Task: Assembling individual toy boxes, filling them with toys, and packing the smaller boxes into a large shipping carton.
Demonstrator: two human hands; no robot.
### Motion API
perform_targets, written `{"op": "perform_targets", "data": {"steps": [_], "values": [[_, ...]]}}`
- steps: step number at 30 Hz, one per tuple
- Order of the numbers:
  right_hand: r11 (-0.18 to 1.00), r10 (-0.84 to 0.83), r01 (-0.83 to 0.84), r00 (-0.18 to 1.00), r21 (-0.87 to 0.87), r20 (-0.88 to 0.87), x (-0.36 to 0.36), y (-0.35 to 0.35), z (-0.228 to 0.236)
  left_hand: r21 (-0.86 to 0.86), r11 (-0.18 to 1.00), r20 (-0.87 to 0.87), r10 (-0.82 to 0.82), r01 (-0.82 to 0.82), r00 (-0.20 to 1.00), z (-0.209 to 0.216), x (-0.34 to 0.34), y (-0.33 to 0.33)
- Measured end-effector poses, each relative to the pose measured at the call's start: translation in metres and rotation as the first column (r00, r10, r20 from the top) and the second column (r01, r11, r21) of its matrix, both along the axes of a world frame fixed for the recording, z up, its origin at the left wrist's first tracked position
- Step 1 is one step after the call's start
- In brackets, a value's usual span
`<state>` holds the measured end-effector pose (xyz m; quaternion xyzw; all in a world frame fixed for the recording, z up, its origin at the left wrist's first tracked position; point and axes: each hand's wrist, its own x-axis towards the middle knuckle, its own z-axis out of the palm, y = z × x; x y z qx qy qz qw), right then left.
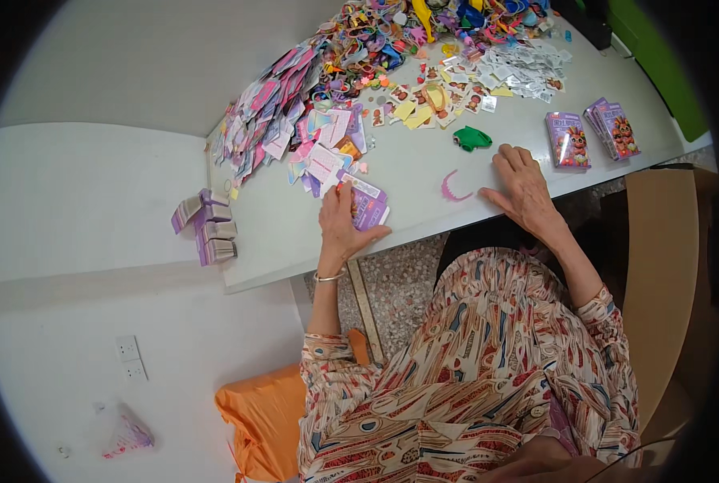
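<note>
At the left part of the table, my left hand point(341, 227) is closed over a small purple carton point(370, 206). Its fingers lie across the carton's left side and the thumb stretches along the near edge. My right hand point(527, 191) holds nothing; it rests palm down by the table's front edge with thumb and fingers apart. Just left of its thumb lies a pink toy tiara point(453, 187). A crumpled green piece point(473, 138), perhaps a deflated balloon, lies a little farther off.
Purple printed boxes point(569, 141) stand at right. Across the back spread colourful small toys point(375, 48), silvery packets point(528, 68), picture cards point(432, 101) and pink-purple flat cartons point(271, 97). Bundled card stacks point(206, 225) sit past the left edge. An open cardboard box point(657, 298) is at right.
</note>
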<state>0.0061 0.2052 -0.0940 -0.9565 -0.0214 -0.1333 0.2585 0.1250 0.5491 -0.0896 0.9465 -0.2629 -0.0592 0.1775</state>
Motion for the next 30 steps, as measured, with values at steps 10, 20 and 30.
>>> {"op": "perform_targets", "data": {"steps": [10, 20, 30], "values": [[0.834, -0.122, 0.053, 0.989, 0.548, 0.089, 0.02, 0.053, 0.033, 0.142, 0.939, 0.281, -0.341, 0.312, 0.897, 0.069, -0.037, -0.134], [0.216, -0.066, 0.075, 0.996, 0.974, -0.062, 0.029, -0.014, -0.003, -0.741, 0.657, -0.389, -0.254, -0.138, 0.885, 0.046, -0.013, -0.157], [0.606, -0.211, 0.376, 0.926, 0.701, -0.314, 0.029, -0.006, 0.022, -0.726, 0.685, -0.216, -0.158, -0.05, 0.964, 0.027, -0.05, -0.205]]}}
